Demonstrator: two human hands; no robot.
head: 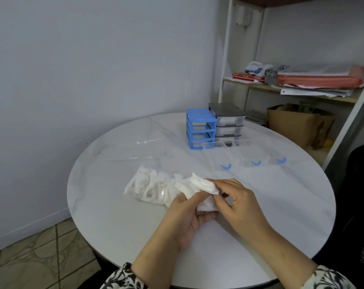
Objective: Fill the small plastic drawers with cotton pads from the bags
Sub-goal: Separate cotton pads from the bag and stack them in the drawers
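Both hands, left hand (187, 213) and right hand (237, 201), pinch soft white cotton pads (200, 185) with curled fingers, near the bag (154, 187).

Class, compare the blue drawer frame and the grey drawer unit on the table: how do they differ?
The blue drawer frame has its slots empty; the grey drawer unit keeps clear drawers in its upper slots. The grey unit stands slightly taller and further back. Both are small stacked plastic organisers, side by side.

Home room or small home office: round white marble-look desk (135, 215), patterned floor tiles (41, 247), white metal shelf (250, 84) stacked with papers and red folders (318, 80), brown paper bag (298, 124).
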